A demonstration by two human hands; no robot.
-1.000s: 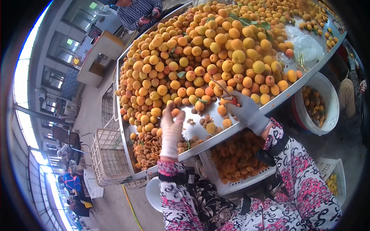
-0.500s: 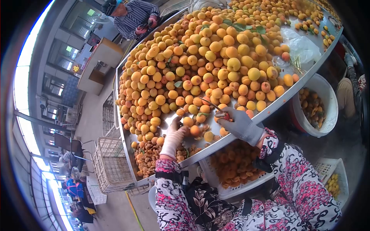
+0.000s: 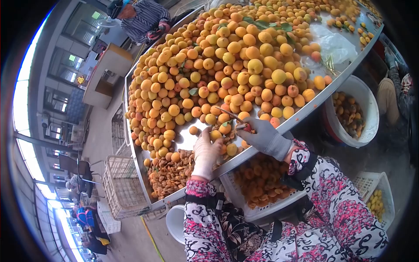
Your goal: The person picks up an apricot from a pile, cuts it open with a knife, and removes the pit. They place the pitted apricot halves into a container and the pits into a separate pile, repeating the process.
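Note:
My left hand (image 3: 207, 153), in a pale glove, is at the near edge of the apricot heap (image 3: 196, 83). Its fingers are curled against a yellow-orange apricot (image 3: 215, 135), partly covering it. My right hand (image 3: 265, 139), in a grey glove, is closed around a red-handled tool (image 3: 245, 127) with a thin, curved metal blade. The blade points up and left over the fruit. Left of my left hand lies a pile of brown, wrinkled pieces, apparently pits (image 3: 170, 177). More apricots sit between the hands.
The metal table rim (image 3: 244, 155) runs before me. Below it is a crate of orange fruit halves (image 3: 257, 214). A white bucket (image 3: 370, 126) with fruit is right, a wire crate (image 3: 124, 183) left. Across the table is a person in a striped shirt (image 3: 146, 19).
The view has shifted slightly. My left hand has moved right, closer to my right hand, with its fingers now against an apricot. My right hand still holds the red-handled tool.

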